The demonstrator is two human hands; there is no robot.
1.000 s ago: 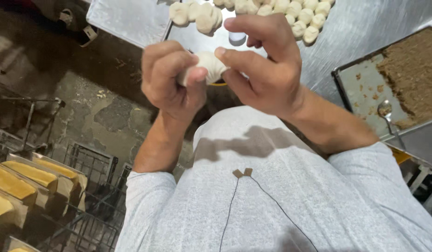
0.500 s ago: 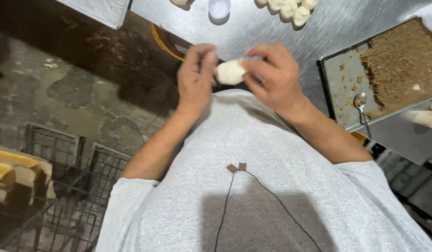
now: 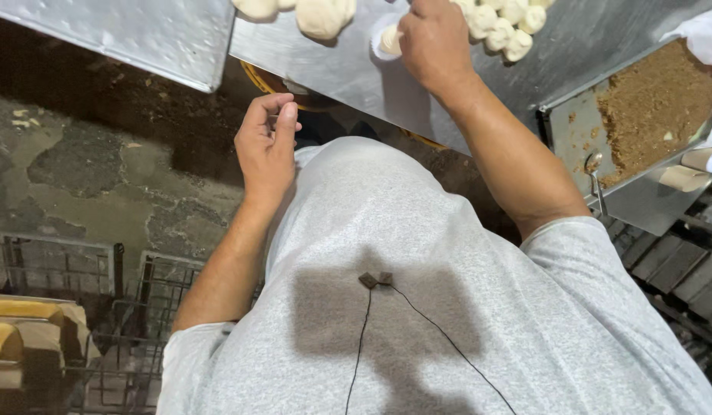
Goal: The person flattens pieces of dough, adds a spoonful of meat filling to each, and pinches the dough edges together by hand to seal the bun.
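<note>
Right hand (image 3: 435, 42) on dough piece (image 3: 390, 38); dough balls (image 3: 506, 23), crumb tray (image 3: 648, 100) beside.

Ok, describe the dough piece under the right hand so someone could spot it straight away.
Start at the steel table along the top of the view. On it, the right hand presses a pale dough piece onto a small white disc. Unlike the heaped dough balls to its right, it sits alone.

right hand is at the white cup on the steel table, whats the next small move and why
Probably let go and draw the right hand back: its dough piece already sits in the small white cup, and the left hand waits empty, off the steel table.
</note>
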